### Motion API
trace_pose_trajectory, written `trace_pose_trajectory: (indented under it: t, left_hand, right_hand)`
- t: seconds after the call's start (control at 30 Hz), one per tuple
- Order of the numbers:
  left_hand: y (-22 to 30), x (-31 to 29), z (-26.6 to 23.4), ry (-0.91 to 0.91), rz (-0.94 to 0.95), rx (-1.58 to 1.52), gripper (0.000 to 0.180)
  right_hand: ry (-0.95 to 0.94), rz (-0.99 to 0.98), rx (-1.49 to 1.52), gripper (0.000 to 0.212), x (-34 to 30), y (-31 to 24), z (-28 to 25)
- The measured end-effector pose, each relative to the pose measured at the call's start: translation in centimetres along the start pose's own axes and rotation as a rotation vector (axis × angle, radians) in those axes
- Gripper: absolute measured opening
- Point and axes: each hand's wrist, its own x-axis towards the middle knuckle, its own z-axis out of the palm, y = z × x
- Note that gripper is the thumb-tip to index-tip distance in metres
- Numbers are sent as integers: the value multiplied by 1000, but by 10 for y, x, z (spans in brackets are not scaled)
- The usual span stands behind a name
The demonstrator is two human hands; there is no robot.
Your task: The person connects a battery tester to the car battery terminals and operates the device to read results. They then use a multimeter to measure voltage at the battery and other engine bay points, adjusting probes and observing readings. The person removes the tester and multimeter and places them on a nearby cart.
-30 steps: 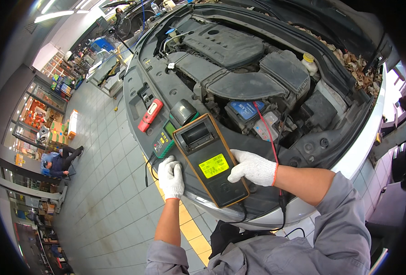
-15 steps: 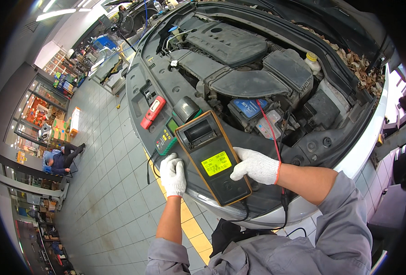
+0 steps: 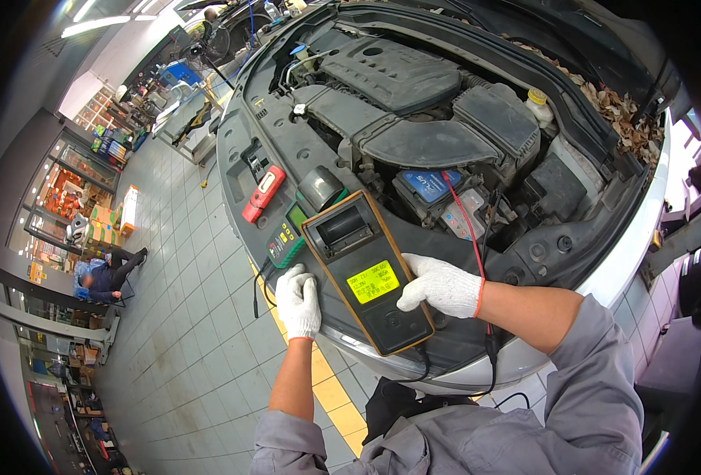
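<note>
A black handheld battery tester [image 3: 337, 273] with an orange-brown edge and a lit yellow-green screen lies tilted over the car's front edge. My right hand [image 3: 443, 286], in a white knit glove, grips its right side, thumb over the front near the round button; some fingers are hidden. My left hand [image 3: 297, 302], gloved too, rests by the tester's lower left on the car's front edge, fingers curled, nothing visible in them. Beside the tester lies a green-and-black handheld device [image 3: 288, 241]. A red cable [image 3: 467, 218] runs from the car battery [image 3: 431, 188] past my right wrist.
A red work light [image 3: 264, 194] lies on the front panel. Behind it are the engine cover [image 3: 394, 75] and a yellow-capped reservoir [image 3: 538, 107]. Dry leaves [image 3: 604, 107] fill the cowl. At the left, a person [image 3: 105, 277] sits on the tiled floor's far side. A metal table [image 3: 182, 127] stands beyond.
</note>
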Motion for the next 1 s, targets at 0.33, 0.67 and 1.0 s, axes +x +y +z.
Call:
trace_pose_trajectory:
  t: [0.33,0.67,1.0]
  left_hand:
    - [0,1,3,52,12,-7,7]
    - [2,1,1,45,24,2,7]
    - [3,1,2,56,20,-17,6]
  right_hand:
    - [1,3,-14,81,-1,-1,0]
    - [17,-12,-104,80,-6,-7,1]
    - [20,-30,-29,75,-4,-4,3]
